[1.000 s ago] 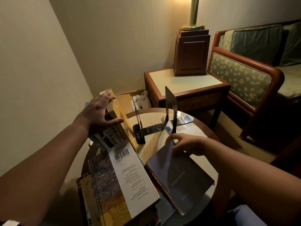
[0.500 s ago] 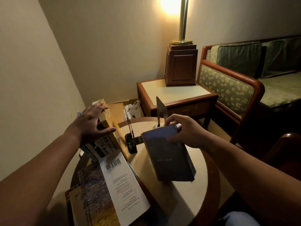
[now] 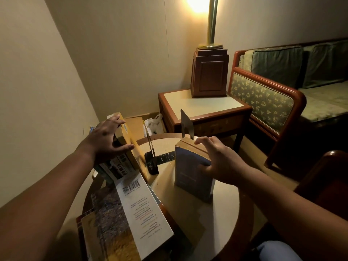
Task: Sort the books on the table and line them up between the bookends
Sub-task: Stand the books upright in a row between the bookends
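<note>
Round worktop (image 3: 222, 213). The left hand (image 3: 107, 140) lies on the leaning books (image 3: 120, 166), fingers spread wide, thumb out. The right hand (image 3: 218, 162) grips the dark book (image 3: 190, 174), fingers over its top edge. It stands upright on the worktop, with the left bookend (image 3: 150, 147) beside it and the far bookend (image 3: 185, 122) just behind. 1 large book (image 3: 143, 200) lies flat nearby.

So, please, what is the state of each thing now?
Lamp, lit.
Dark book, upright, gripped by right hand.
Yellow book, leaning, under left hand.
Bookends, upright, apart.
Big book, flat, barcode up.
</note>
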A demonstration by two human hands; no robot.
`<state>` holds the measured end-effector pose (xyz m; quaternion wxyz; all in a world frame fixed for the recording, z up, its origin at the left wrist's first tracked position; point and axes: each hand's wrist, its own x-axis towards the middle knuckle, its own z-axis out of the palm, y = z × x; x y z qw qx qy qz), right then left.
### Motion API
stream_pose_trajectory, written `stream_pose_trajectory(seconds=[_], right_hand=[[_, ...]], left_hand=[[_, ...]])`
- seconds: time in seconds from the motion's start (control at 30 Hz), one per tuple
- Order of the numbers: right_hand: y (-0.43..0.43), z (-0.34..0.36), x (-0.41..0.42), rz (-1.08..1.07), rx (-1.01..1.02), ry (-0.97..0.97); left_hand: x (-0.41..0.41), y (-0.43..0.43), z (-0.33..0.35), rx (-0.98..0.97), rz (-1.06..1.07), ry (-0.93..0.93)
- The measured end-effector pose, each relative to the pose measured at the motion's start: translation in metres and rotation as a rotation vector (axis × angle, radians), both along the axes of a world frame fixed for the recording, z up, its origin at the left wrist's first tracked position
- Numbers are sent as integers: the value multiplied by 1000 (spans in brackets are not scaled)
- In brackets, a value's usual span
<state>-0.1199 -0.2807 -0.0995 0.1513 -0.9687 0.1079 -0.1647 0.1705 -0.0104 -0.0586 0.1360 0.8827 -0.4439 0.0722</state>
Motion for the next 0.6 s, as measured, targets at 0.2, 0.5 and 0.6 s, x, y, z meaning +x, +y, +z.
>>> stream_pose_trajectory(seconds=[0.2, 0.5, 0.6], right_hand=[[5, 46, 17, 192, -2, 238], [10, 43, 31, 215, -47, 325], [11, 42, 31, 216, -28, 333]], left_hand=[[-1, -1, 0, 3, 5, -2], [-2, -1, 1, 6, 5, -9], [-1, 0, 1, 3, 0, -2]])
